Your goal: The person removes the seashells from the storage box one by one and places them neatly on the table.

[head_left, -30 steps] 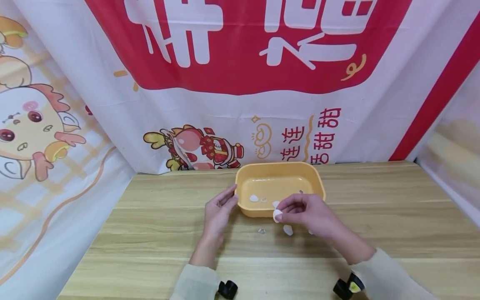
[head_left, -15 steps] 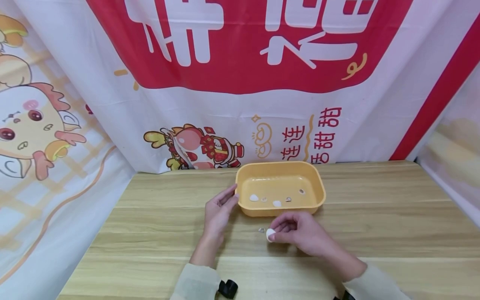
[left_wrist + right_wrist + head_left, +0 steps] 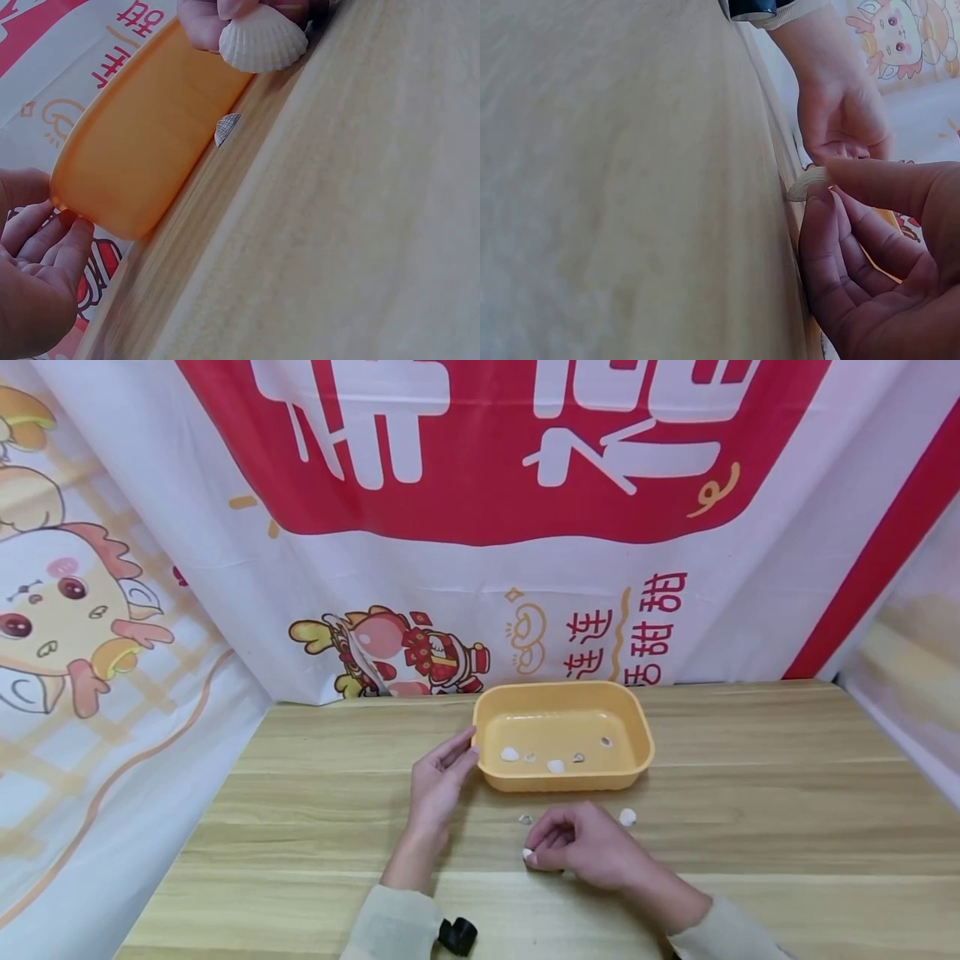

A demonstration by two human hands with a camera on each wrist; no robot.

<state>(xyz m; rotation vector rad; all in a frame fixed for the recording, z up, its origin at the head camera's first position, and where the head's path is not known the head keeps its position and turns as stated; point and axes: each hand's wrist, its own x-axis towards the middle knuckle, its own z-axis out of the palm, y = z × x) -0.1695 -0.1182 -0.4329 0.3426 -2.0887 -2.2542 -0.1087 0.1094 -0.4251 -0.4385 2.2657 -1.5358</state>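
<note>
In the head view, my left hand (image 3: 437,783) holds the left end of a yellow-orange plastic basin (image 3: 562,782), fingers and thumb at its rim. The left wrist view shows this hand (image 3: 37,270) at the basin's corner. My right hand (image 3: 588,846) pinches a white ribbed seashell (image 3: 262,39) between thumb and fingertips, low over the table in front of the basin. From the right wrist, the shell (image 3: 810,182) appears edge-on. A small grey patterned shell (image 3: 226,129) lies on the table between basin and right hand. Another white shell (image 3: 627,817) lies right of that hand.
Inside the basin lie several shells, among them two white ones (image 3: 509,754) and small darker ones (image 3: 606,742). The wooden table (image 3: 330,827) ends at a printed cloth backdrop (image 3: 450,552). More cloth (image 3: 112,693) hangs at the left.
My right hand, pinching the white shell, has moved from the basin's front rim toward me and slightly left, down near the table. My left hand has stayed at the basin.
</note>
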